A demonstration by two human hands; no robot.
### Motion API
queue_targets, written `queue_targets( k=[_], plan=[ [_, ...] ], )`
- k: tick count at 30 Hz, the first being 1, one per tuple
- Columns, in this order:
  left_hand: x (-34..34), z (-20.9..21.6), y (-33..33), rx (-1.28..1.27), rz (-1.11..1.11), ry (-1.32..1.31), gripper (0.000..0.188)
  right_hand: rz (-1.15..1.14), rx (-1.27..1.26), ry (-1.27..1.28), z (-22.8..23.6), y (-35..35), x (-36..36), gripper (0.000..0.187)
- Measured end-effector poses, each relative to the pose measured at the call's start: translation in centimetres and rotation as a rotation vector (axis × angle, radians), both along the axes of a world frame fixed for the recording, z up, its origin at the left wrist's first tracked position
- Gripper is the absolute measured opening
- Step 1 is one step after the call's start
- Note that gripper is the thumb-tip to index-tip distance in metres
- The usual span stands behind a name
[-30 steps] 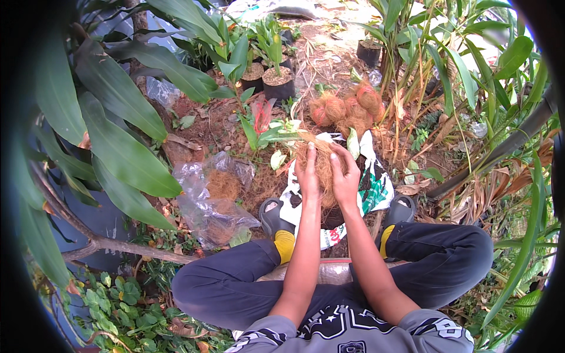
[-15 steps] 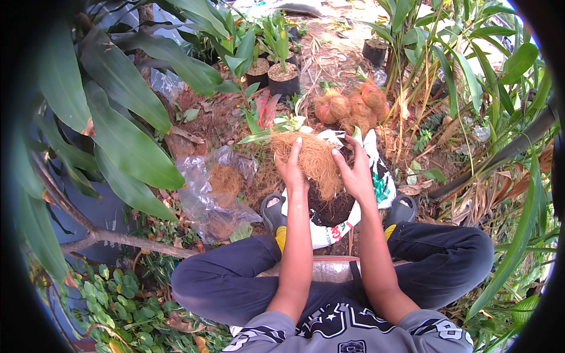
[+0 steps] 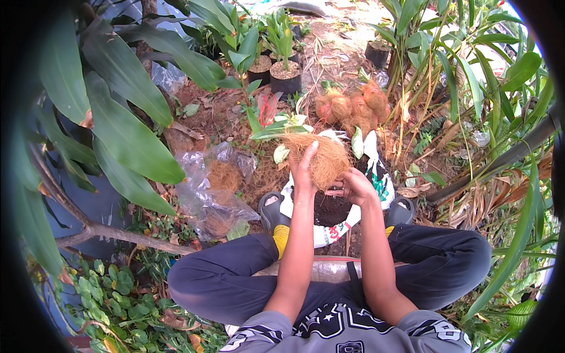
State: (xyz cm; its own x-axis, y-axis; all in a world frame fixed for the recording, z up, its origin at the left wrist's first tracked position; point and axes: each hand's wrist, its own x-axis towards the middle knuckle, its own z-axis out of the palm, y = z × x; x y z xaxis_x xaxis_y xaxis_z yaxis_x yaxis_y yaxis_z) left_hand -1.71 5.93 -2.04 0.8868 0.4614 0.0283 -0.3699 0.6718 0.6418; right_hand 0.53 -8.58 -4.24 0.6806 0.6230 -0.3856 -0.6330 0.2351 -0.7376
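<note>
A clump of brown coconut fibre (image 3: 328,160) is held above an opened white sack (image 3: 326,236) of dark soil (image 3: 333,210). My left hand (image 3: 304,169) grips its left side, thumb lying over the front. Loose strands stick out beyond that hand to the left. My right hand (image 3: 355,187) is closed at the clump's lower right edge, with its fingers curled against the fibre and the fingertips partly hidden. Green leaves with pale patches (image 3: 282,129) show just behind the clump.
Fibre-wrapped balls (image 3: 353,108) lie beyond the sack. A clear plastic bag (image 3: 203,197) with fibre lies left of it. Black-potted plants (image 3: 286,79) stand farther back. Large leaves (image 3: 132,141) and a branch (image 3: 126,237) crowd the left; a dark stem (image 3: 500,156) slants on the right.
My right hand has come down from the clump's upper right to its lower edge, and its fingers have curled in. The clump looks rounder and more gathered. My left hand keeps its hold.
</note>
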Motion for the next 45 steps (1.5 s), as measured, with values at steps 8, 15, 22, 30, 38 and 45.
queue_targets(
  k=[8, 15, 22, 30, 38, 45],
  plan=[
    [-1.0, 0.7, -0.3, 0.138, -0.22, 0.029, 0.044, -0.181, 0.342, 0.312, 0.6, -1.3, 0.8, 0.052],
    [-1.1, 0.2, 0.0, 0.29, -0.342, 0.08, 0.042, -0.134, 0.43, 0.23, 2.7, -2.2, 0.7, 0.056],
    [-0.8, 0.0, -0.3, 0.268, -0.351, 0.052, 0.035, -0.259, 0.201, -0.037, 4.0, 0.4, -0.2, 0.056],
    [-0.6, -0.3, -0.2, 0.435, -0.312, 0.105, 0.037, -0.321, -0.204, -0.452, 2.2, 1.8, -0.5, 0.057],
    [-0.3, -0.6, -0.5, 0.503, -0.432, 0.04, 0.047, -0.223, -0.218, -0.381, 2.0, 0.2, -0.1, 0.067],
    [0.8, -1.6, -1.3, 0.854, -0.302, 0.051, 0.063, -0.25, -0.005, -0.219, 2.5, -0.7, 0.1, 0.063]
  ],
)
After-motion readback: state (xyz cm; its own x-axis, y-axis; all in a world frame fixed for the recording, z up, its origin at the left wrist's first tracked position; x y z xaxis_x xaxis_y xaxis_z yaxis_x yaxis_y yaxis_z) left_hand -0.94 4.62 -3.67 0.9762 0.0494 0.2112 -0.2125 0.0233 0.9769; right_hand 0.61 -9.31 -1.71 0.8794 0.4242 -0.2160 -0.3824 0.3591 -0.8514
